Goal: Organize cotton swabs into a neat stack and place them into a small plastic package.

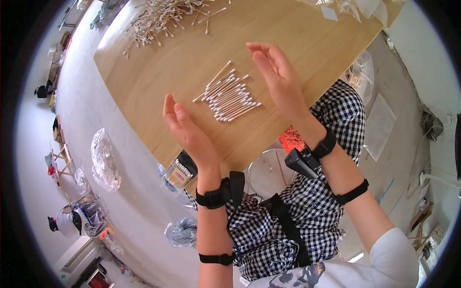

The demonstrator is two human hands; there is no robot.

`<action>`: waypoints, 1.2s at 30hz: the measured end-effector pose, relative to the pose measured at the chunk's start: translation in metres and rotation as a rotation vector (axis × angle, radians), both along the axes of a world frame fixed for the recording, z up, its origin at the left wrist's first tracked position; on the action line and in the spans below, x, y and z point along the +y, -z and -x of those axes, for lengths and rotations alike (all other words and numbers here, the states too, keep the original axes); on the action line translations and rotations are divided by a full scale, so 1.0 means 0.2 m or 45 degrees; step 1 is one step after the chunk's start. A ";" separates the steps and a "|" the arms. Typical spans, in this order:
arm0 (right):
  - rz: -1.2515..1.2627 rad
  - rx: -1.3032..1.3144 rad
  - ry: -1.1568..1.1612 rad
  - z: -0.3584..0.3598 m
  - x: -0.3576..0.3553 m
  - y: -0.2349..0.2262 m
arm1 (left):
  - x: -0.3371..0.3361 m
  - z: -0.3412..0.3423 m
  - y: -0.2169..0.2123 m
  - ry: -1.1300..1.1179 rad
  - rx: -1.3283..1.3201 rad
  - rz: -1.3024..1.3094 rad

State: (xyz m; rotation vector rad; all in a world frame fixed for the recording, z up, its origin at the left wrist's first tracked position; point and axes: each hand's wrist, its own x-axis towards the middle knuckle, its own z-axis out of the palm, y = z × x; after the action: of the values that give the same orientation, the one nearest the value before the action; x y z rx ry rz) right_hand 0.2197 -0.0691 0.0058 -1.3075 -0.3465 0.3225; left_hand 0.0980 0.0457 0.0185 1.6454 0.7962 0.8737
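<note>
A row of cotton swabs lies side by side on the wooden table, with one swab slanting away along its far left edge. My left hand stands on edge to the left of the row, fingers stretched out and nothing held. To the right of the row, my right hand is also empty, with its fingers extended and the thumb beside them. The palms face each other across the swabs, and neither hand appears to touch them. Black straps circle both wrists and forearms.
A heap of loose cotton swabs covers the table's far left part. Clear plastic bags lie at the far right. A pack of swabs shows past the table's near edge, by my left wrist. Crumpled plastic lies on the floor.
</note>
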 end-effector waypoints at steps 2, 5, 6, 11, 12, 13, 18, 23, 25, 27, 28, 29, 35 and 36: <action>-0.012 -0.027 -0.002 -0.02 0.06 -0.01 | 0.01 -0.03 0.02 -0.050 -0.155 0.282; 0.056 0.064 -0.111 -0.02 0.12 -0.03 | -0.03 -0.07 0.05 0.093 -0.260 0.365; 0.013 0.061 -0.157 0.00 0.15 -0.01 | -0.03 -0.07 0.04 0.138 -0.292 0.444; -0.049 0.186 -0.187 -0.04 0.13 0.03 | -0.04 -0.11 0.01 0.156 -0.360 0.528; -0.046 0.118 -0.189 -0.06 0.12 0.01 | -0.02 -0.12 0.01 0.166 -0.366 0.508; -0.042 0.050 -0.191 -0.06 0.11 0.00 | -0.01 -0.12 0.02 0.177 -0.373 0.490; -0.044 0.023 -0.302 0.04 0.12 0.02 | -0.01 -0.10 0.00 0.284 -0.336 0.535; 0.011 0.110 -0.281 0.06 0.00 0.01 | -0.05 -0.02 -0.02 0.295 -0.260 0.500; 0.085 0.088 -0.230 0.06 -0.03 -0.01 | -0.08 -0.01 -0.01 0.186 -0.274 0.446; 0.049 0.042 -0.221 0.08 0.00 0.00 | -0.10 -0.04 0.01 0.184 -0.320 0.459; 0.017 -0.004 -0.212 0.09 0.01 0.00 | -0.12 -0.05 0.02 0.180 -0.367 0.475; 0.017 -0.001 -0.209 0.10 0.03 0.01 | -0.14 -0.06 0.02 0.182 -0.364 0.476; -0.017 0.149 -0.255 0.07 0.05 0.03 | -0.15 -0.07 0.00 0.045 -0.363 0.488; -0.047 0.090 -0.246 0.06 0.06 0.04 | -0.14 -0.07 0.00 0.067 -0.366 0.475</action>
State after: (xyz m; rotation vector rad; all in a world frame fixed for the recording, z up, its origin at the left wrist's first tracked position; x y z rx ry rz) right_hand 0.2075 -0.0572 -0.0013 -1.2258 -0.4182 0.5220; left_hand 0.1113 0.0187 0.0195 1.1778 0.6654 0.8429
